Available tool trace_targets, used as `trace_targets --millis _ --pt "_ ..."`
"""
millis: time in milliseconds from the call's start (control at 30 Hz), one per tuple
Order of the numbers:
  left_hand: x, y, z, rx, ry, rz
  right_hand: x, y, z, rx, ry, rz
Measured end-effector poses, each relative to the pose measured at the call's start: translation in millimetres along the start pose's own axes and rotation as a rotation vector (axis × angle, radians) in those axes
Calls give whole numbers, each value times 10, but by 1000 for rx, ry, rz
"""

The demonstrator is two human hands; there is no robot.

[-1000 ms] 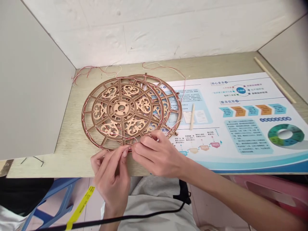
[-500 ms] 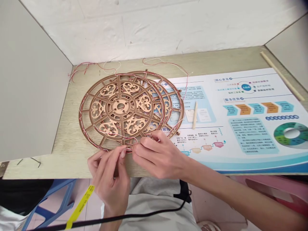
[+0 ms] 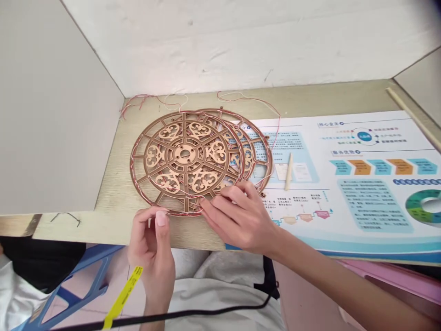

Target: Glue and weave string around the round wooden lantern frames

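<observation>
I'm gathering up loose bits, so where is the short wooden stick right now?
In the head view, the short wooden stick lies on the printed poster, right of the overlapping openwork discs and beyond the right hand.

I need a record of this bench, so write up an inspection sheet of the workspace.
Surface: table, with a printed sheet on it.
Work pieces: round openwork frames, overlapping.
Clutter: short stick on the sheet, long wooden strip at far right, thin black wire at left.
Hands: right hand at the near rim; left hand to its left, grip unclear.
Cables: red and white wires around the frames, loose beyond them; black cord across the lap, yellow tag attached.
Surroundings: white wall, grey partitions, blue stool, pink stool.
</observation>
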State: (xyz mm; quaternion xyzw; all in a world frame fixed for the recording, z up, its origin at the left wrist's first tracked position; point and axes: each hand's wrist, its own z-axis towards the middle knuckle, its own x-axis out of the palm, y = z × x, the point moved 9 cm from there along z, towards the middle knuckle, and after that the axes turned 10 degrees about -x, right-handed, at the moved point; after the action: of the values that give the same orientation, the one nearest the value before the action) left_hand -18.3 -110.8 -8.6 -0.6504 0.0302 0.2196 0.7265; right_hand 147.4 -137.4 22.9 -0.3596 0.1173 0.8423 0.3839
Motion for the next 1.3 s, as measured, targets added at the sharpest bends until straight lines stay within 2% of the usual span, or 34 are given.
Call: trace_targets --millis 133,233,400,567,700,800,900,933,1000,1100,1200,1300 --pt "-58 35 10 -97 41 -197 -13 -1 35 29 -1 17" --pt "-121 -12 11 -134 42 -351 -63 -2 52 54 -54 49" --pt "-249 -123 -31 -124 33 -418 -137 -5 46 71 -139 50" --pt "-341 -119 -65 -112 53 -351 -165 0 37 60 -165 58" --pt "-519 -40 -71 -78 26 -262 -217 -67 -1 124 -238 90" --pt "-670 130 -199 -80 65 -114 -243 -115 -31 162 -278 91" --pt "-745 439 -472 -78 162 152 -261 -153 -51 187 -305 78" --pt "-722 569 -570 -77 220 228 -268 -165 -55 196 -314 75" --pt "-720 820 -684 -82 205 354 -276 -182 -62 210 -330 69" --pt "-504 1091 -667 -106 244 377 -269 -189 -72 219 -339 63" --pt "-222 1198 -547 -133 280 367 -252 -202 -91 226 -341 58" --pt "-108 1198 -530 -143 309 361 -253 -257 -94 232 -334 59"
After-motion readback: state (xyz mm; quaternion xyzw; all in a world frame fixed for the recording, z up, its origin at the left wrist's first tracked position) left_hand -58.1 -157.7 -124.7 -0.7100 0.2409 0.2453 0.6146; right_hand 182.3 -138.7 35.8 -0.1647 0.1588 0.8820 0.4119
